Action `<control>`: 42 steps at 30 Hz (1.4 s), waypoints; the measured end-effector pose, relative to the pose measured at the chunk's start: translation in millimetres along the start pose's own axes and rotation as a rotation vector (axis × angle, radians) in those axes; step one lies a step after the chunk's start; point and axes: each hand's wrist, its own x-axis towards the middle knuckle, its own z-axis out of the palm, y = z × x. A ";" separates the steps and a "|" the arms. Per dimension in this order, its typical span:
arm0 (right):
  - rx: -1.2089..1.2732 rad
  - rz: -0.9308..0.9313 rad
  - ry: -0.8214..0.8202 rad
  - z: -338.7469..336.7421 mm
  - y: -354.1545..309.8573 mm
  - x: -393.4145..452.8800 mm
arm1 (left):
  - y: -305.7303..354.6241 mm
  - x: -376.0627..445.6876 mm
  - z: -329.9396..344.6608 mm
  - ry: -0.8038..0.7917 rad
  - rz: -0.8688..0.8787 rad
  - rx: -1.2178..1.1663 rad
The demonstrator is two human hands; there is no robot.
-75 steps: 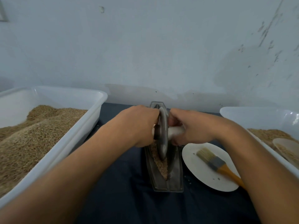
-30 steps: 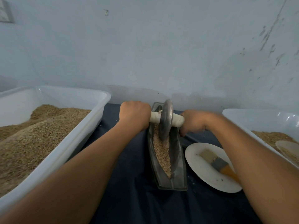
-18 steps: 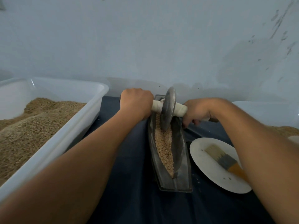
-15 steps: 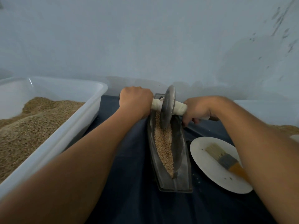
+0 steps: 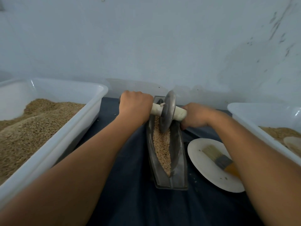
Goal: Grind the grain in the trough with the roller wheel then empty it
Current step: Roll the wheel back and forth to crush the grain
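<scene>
**A:** Your left hand (image 5: 136, 106) and right hand (image 5: 196, 117) both have fingers wrapped tight on the roller wheel (image 5: 167, 111) axle, wheel at the far end of the trough (image 5: 179, 154), centre frame.

**B:** Yep, and the trough's long axis runs top to bottom, grain (image 5: 162, 150) stretching toward the lower frame. I'd guess you pull straight back, both hands evenly.

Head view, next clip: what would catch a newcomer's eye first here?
Dead centre, both hands, left and right, grip the pale handle of a grey roller wheel standing in the far end of a narrow trough of grain. A big white tub heaped with grain fills the left side.
</scene>
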 end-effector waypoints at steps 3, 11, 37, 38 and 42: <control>-0.002 -0.016 0.009 0.5 -2.8 -7.5 | -1.7 -7.7 -4.1 -0.037 0.007 -0.014; -0.105 0.039 0.155 10.9 -12.5 -38.3 | -2.7 -35.8 -8.1 -0.047 -0.003 -0.090; -0.285 -0.038 0.448 42.0 -32.6 -125.1 | 8.6 -103.2 -27.6 0.098 0.048 -0.026; -0.280 -0.032 0.420 39.4 -32.5 -118.4 | 7.8 -98.9 -25.5 0.081 0.041 -0.039; -0.269 0.001 0.295 25.4 -30.4 -87.4 | 4.2 -78.6 -16.2 0.044 0.017 -0.075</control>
